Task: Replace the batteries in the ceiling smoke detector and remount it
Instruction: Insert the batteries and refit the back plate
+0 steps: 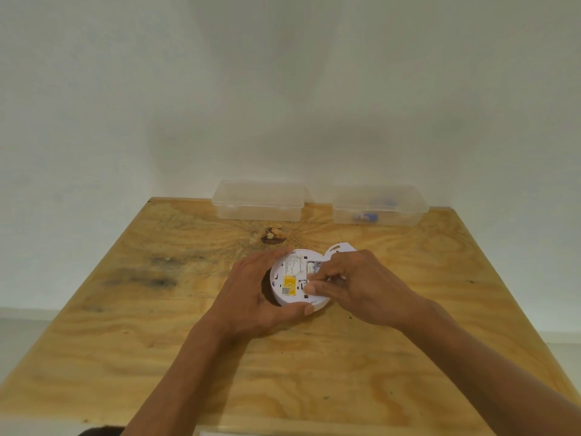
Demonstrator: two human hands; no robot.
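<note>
The smoke detector [297,283] lies back-up on the surface [220,357], cupped by the left hand [251,294]. The right hand [352,284] pinches at its battery bay, seemingly working a cell; next likely needs seating it squarely. Mounting plate [341,248] waits just behind.

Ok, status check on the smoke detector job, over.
Left hand grips smoke detector rim, back side up. Right hand fingers curled into battery bay. Mounting plate lies behind. Nothing in the way.
</note>
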